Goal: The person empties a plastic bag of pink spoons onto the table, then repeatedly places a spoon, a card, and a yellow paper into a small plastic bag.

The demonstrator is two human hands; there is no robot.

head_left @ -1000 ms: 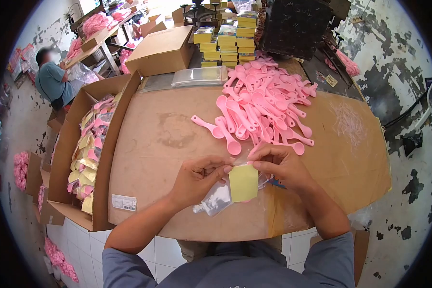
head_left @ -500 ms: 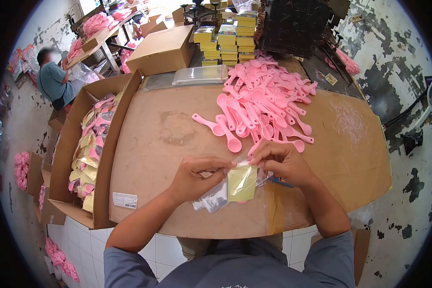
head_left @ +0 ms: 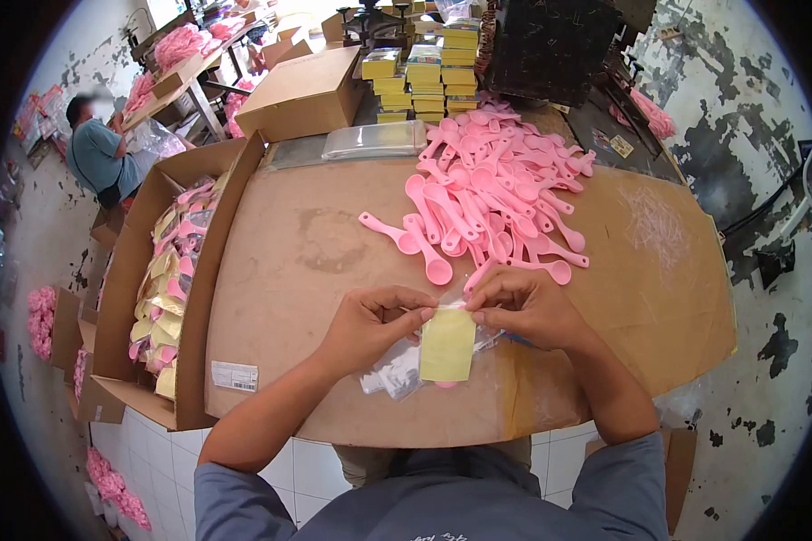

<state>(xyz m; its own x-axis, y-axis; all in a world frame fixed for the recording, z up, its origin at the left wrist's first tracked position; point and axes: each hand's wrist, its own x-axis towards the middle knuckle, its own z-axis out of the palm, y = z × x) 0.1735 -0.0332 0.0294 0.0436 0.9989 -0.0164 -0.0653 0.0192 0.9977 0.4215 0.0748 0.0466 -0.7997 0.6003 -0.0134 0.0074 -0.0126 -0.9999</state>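
A clear plastic bag with a yellow card (head_left: 447,348) in it hangs between my hands, over the table's near side. My left hand (head_left: 370,329) pinches the bag's top left edge between thumb and fingers. At the top right edge my right hand (head_left: 528,308) pinches it the same way. A bit of pink shows below the card, mostly hidden by it. Several clear plastic bags (head_left: 392,374) lie on the cardboard under and left of the card. Just beyond my hands spreads a heap of pink spoons (head_left: 492,194).
An open carton (head_left: 209,311) of packed bags stands at the left. Behind are a closed cardboard box (head_left: 302,95), a clear plastic pack (head_left: 374,142) and stacks of yellow cards (head_left: 424,77). A person (head_left: 99,149) sits at the far left.
Both hands keep their pinch at the bag's top, fingertips shifting slightly along the edge. The bag has tilted, and the bright glare over the yellow card is gone.
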